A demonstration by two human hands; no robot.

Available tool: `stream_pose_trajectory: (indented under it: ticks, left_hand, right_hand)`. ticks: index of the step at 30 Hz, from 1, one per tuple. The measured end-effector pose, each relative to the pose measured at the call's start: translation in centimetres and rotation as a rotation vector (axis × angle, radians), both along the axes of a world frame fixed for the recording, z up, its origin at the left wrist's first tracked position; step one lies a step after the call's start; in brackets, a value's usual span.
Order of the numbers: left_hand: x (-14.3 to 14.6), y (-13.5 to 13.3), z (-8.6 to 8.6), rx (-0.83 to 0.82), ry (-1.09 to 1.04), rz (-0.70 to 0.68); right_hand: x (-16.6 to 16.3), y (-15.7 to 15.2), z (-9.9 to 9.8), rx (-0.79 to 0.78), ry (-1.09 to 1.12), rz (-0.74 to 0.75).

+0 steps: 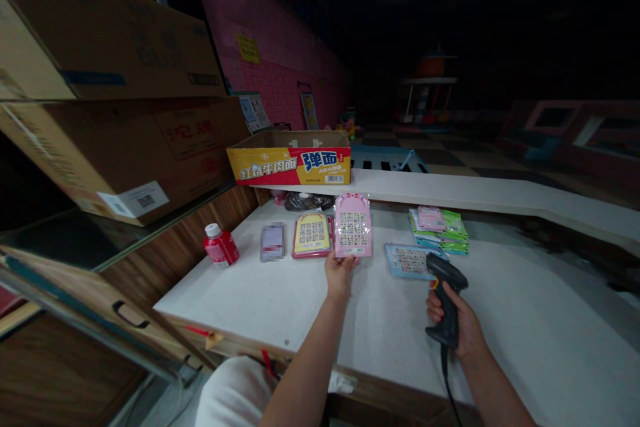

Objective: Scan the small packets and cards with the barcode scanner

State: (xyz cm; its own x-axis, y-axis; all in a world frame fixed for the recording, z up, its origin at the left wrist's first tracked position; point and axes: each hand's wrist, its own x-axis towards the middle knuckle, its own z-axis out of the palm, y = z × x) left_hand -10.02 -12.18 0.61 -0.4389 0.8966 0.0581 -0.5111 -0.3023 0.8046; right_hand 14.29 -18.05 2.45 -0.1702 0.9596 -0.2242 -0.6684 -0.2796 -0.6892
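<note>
My left hand [341,273] is closed on the lower edge of a pink card packet [353,225] in clear wrapping, printed with a grid of small pictures. Just left of it lies a stack of similar packets with a yellow one [313,232] on top. In my right hand [463,323] is a black barcode scanner [447,300], gripped by its handle, its cable hanging down past the table edge. A blue packet [407,260] lies flat behind the scanner's head, partly covered by it. Farther back sits a pile of green, blue and pink packets [445,230].
A red bottle with a white cap [221,245] and a phone-like blurred item [273,241] stand on the left of the white table [235,310]. An open noodle carton [290,167] rests on the raised ledge [450,187]. Large cardboard boxes [125,147] are stacked at left.
</note>
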Motion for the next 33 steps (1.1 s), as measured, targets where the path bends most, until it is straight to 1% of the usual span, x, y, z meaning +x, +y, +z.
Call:
stream_pose_trajectory:
  ticks: [3,5,8,12,16,18,20,22,24,26,28,30,33]
  left_hand:
    - [-0.4,-0.4,0.0,0.002,-0.029,-0.001]
    - [-1.1,-0.9,0.0,0.005,-0.049,0.031]
    - [-3.1,-1.5,0.5,0.013,-0.048,0.127]
    - [-6.5,-1.5,2.0,0.001,-0.024,0.236]
    - [-9.1,-1.0,3.3,-0.117,-0.023,0.271]
    - [-9.8,-1.1,3.5,-0.201,-0.002,0.272]
    - [-10.3,-1.5,3.3,-0.293,0.077,0.262]
    - [-10.5,-2.2,3.0,-0.375,0.247,0.284]
    - [-10.5,-3.1,2.8,-0.408,0.531,0.357]
    - [-10.4,-3.9,2.9,-0.368,0.892,0.46]
    - [-10.0,-4.5,3.1,-0.288,1.244,0.527]
    - [-9.5,-4.6,3.1,-0.238,1.508,0.528]
    - [-9.0,-4.2,2.8,-0.251,1.73,0.43]
  right_hand:
    - [0.1,-0.1,-0.1,-0.01,0.015,0.0]
    - [0.2,0.0,-0.3,-0.02,0.047,-0.005]
    - [0.3,0.0,-0.7,-0.039,0.094,0.004]
    - [0.5,0.0,-0.8,-0.041,0.128,0.025]
    - [0.4,-0.1,-0.6,-0.05,0.106,0.019]
    - [0.4,-0.2,-0.5,-0.046,0.095,0.011]
    - [0.3,-0.2,-0.4,-0.046,0.096,0.004]
    - [0.3,-0.2,-0.3,-0.045,0.098,0.0]
    - [0.2,-0.3,-0.3,-0.039,0.096,-0.001]
    - [0.2,-0.2,-0.3,-0.036,0.096,-0.005]
    - [0.3,-0.2,-0.4,-0.043,0.105,-0.001]
    - [0.3,-0.2,-0.4,-0.051,0.119,-0.002]
    - [0.3,-0.2,-0.4,-0.055,0.141,-0.011]
